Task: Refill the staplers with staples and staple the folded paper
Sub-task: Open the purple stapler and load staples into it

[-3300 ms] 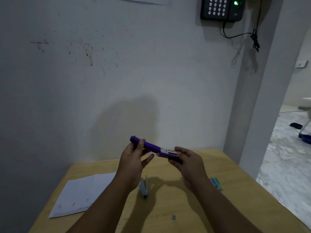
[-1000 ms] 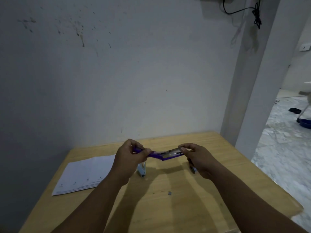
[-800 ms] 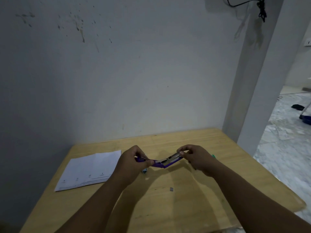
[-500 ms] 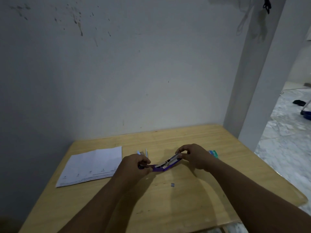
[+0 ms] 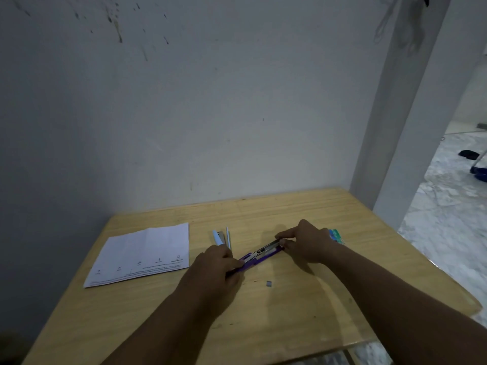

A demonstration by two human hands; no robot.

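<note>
A purple stapler [image 5: 259,256] lies swung wide open on the wooden table [image 5: 290,212], its metal staple channel showing. My left hand [image 5: 220,267] grips its near left end. My right hand [image 5: 307,242] pinches the far right end of the metal channel. A light blue stapler [image 5: 220,237] lies open just behind my left hand. The folded white paper [image 5: 143,252] rests flat at the left of the table. A small grey strip of staples [image 5: 268,283] sits on the wood in front of the purple stapler.
A teal and blue staple box [image 5: 336,235] lies behind my right wrist. The table stands against a grey wall, with a pillar [image 5: 395,127] at its back right corner. The right table edge drops off to a marble floor [image 5: 448,219].
Both hands have lowered the open purple stapler from mid-air down onto the table. The view has tilted down, and the light blue stapler now shows behind my left hand.
</note>
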